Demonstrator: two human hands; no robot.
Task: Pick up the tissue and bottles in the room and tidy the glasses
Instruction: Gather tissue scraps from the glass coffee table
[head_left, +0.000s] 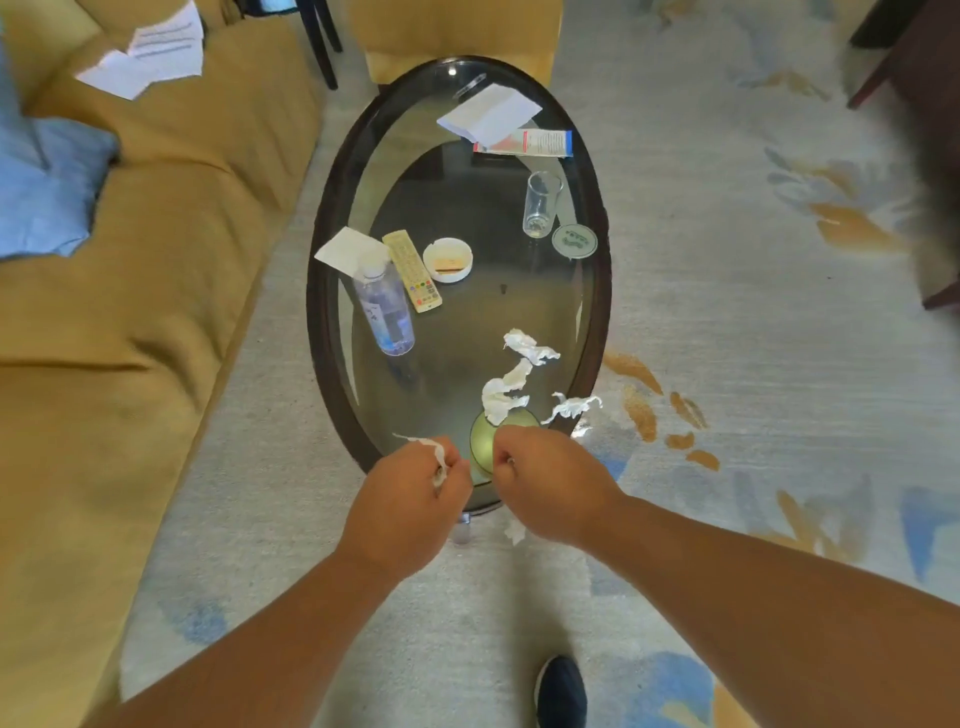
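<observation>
An oval glass table (322, 270) with a dark wooden rim stands in front of me. Crumpled white tissue pieces (511, 374) lie on its near end, one strip (571, 406) by the right rim. My left hand (410, 499) is shut on a scrap of tissue at the near rim. My right hand (540, 483) is closed beside it, with a bit of tissue showing under the palm. A clear plastic water bottle (387, 312) stands at the left. An empty drinking glass (541, 203) stands at the right, next to a round coaster (574, 240).
A remote (413, 270), a white ashtray (447, 259), a white card (347, 250), folded paper (491, 114) and a leaflet (530, 143) lie on the table. A greenish coaster (483, 441) sits near my hands. A mustard sofa (156, 260) runs along the left. My shoe (561, 691) rests on the patterned carpet.
</observation>
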